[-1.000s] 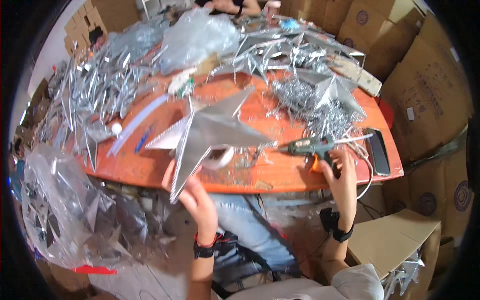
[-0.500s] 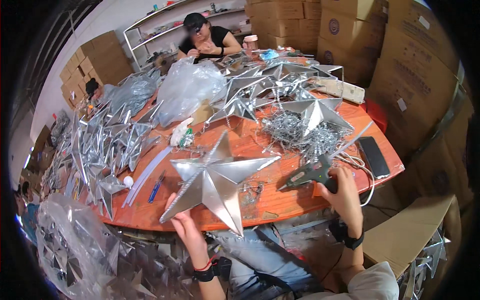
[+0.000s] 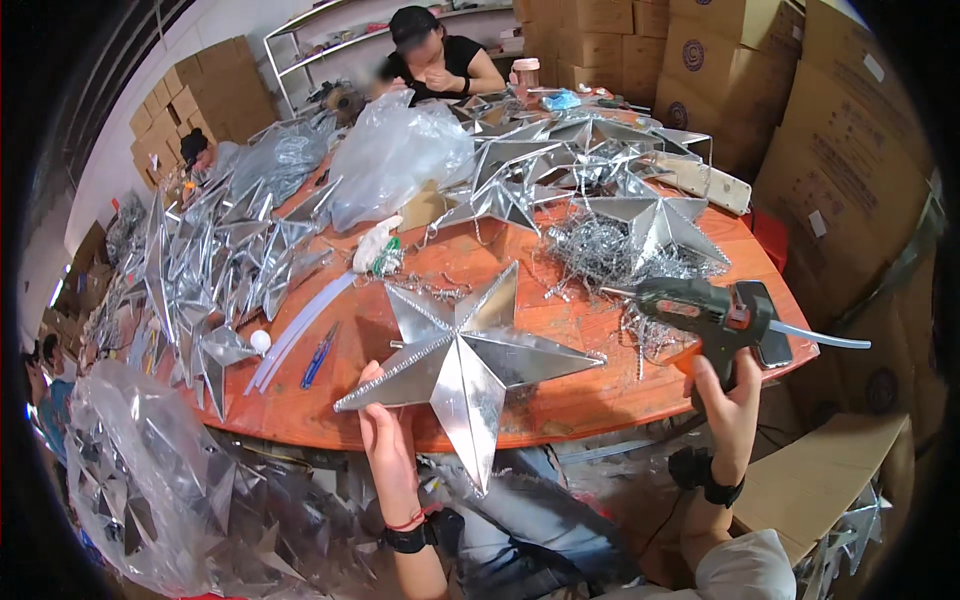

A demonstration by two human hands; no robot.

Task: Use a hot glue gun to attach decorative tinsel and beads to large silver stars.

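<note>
From the head camera, a big silver star (image 3: 462,360) lies at the near edge of the orange table (image 3: 590,400). The left hand (image 3: 385,440) is curled under the star's lower left point and holds it. To the right of the star, the right hand (image 3: 728,395) is wrapped tight around a dark glue gun (image 3: 705,312), which points at the star.

Star (image 3: 462,357) on table (image 3: 560,405); glue gun (image 3: 705,312) right of it.

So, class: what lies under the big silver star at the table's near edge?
The orange round table and the left hand at its lower edge; anything directly beneath is covered.
</note>
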